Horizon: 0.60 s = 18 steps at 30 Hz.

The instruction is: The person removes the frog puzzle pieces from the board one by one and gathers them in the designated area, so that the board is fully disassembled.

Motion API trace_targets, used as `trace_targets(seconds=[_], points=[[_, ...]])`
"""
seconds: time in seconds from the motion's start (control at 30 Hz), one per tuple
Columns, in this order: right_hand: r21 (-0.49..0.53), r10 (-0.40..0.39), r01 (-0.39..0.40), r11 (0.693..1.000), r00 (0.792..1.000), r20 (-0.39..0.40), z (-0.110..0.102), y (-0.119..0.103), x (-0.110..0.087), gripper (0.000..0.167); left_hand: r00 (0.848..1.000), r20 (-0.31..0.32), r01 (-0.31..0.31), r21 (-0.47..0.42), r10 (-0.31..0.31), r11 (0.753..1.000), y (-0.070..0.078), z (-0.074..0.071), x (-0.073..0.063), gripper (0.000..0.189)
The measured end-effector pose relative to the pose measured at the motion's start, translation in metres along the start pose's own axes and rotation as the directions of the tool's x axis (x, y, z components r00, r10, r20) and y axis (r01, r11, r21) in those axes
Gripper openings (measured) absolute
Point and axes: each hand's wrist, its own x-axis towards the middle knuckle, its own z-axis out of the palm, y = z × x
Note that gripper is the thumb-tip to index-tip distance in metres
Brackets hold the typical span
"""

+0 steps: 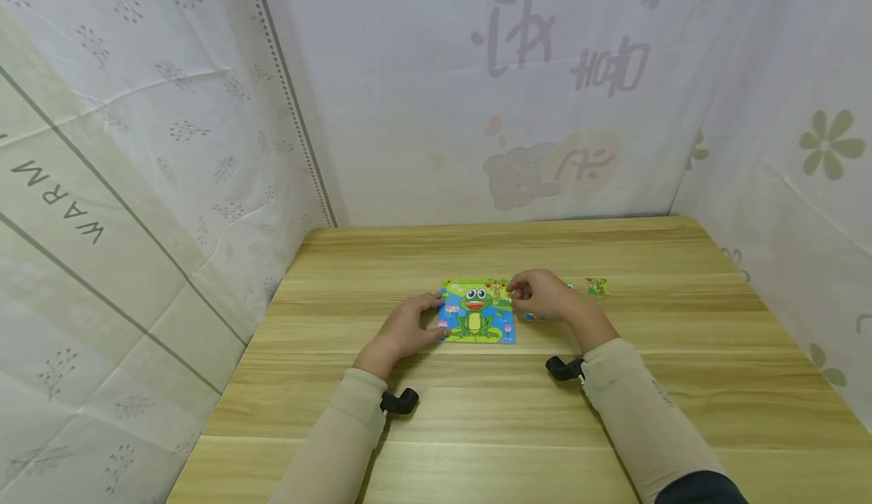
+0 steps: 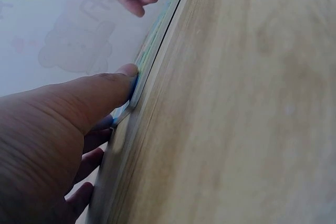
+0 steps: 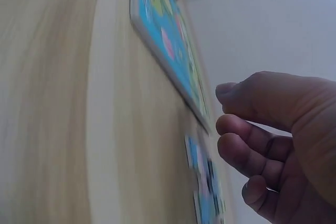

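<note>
A square jigsaw puzzle with a green frog on a blue and green ground lies flat on the table. My left hand holds its left side, the thumb against the lower left corner and the fingers along the edge. Over the puzzle's upper right side hovers my right hand, its fingers bent and the thumb near the index finger. In the right wrist view, a gap shows between those fingertips and nothing is seen in it. Loose puzzle pieces lie below that hand, partly hidden by it in the head view.
More puzzle pieces lie to the right of my right hand. The wood-grain table reaches back to a printed curtain, with further curtains at left and right. A black wrist mount sits on each sleeve.
</note>
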Motion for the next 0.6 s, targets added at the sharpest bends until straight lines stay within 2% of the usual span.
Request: trace_targets(seconds=[0.3,0.6], points=[[-0.039,-0.035,0.036,0.999,0.999,0.031,0.018,-0.017,0.020,0.025,1.000,-0.001,-0.001,-0.008,0.001,1.000,0.000,-0.001,-0.001,0.066],[-0.065,0.016,-0.012,0.998,0.998,0.067,0.034,-0.028,0.029,0.032,1.000,0.003,-0.014,-0.010,0.014,1.000,0.000,-0.001,0.001,0.065]])
